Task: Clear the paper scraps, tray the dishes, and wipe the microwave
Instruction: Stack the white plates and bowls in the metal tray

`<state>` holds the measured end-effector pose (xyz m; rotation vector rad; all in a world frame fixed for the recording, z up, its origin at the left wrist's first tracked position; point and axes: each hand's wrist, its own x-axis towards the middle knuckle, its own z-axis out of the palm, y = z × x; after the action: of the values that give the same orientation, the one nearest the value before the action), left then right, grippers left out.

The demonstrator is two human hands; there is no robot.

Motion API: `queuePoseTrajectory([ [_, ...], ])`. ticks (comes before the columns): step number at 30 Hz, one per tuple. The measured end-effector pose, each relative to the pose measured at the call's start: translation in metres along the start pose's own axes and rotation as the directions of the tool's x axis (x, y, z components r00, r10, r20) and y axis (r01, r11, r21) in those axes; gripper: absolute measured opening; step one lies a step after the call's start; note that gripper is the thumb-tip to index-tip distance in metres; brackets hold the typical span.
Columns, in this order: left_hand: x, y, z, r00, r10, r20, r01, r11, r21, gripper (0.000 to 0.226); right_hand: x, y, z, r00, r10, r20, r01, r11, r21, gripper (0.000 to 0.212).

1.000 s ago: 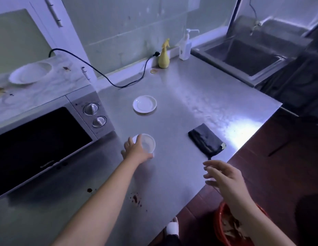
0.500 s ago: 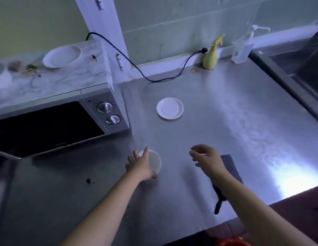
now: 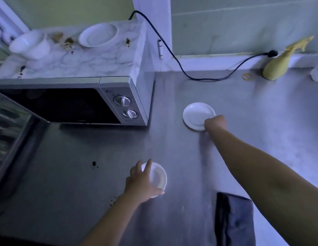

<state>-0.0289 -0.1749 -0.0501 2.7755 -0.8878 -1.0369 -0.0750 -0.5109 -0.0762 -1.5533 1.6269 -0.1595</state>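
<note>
Small white bowl (image 3: 157,176) stands on the steel tabletop (image 3: 181,153), the left hand (image 3: 140,182) grasping its rim with curled fingers (image 3: 147,166). The right hand (image 3: 215,122) grips the near edge of the saucer (image 3: 196,113), which lies flat to the right of the microwave (image 3: 122,89).

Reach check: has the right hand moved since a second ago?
Yes: right hand went from above the dark folded cloth forward onto the small white saucer.

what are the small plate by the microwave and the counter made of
Small plate: smooth white with a soft sheen, likely glazed ceramic, though melamine would look alike.
Counter: grey metal with faint streaks and blurred reflections, likely brushed stainless steel.
</note>
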Motion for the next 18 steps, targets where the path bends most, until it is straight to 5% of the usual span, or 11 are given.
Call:
queuePoseTrajectory([
  [4,0.007,-0.018,-0.012,0.969,-0.197,-0.15,0.126,0.914,-0.386,0.059,0.004,0.001,0.006,0.998,0.042,-0.037,-0.041,0.998,0.042,0.035],
  [7,0.004,-0.034,-0.023,0.938,-0.323,-0.125,0.214,0.824,-0.524,0.008,-0.007,0.003,0.005,0.99,0.137,-0.008,-0.129,0.95,0.286,0.031],
  [11,-0.004,-0.042,-0.022,0.919,-0.394,0.021,0.263,0.57,-0.778,0.005,-0.049,0.011,0.001,0.965,0.236,0.112,-0.256,0.762,0.595,0.02],
  [18,-0.042,-0.064,-0.023,0.977,-0.199,0.08,0.159,0.421,-0.893,0.012,-0.179,0.05,0.007,0.953,0.166,0.252,-0.3,0.61,0.733,0.024],
])
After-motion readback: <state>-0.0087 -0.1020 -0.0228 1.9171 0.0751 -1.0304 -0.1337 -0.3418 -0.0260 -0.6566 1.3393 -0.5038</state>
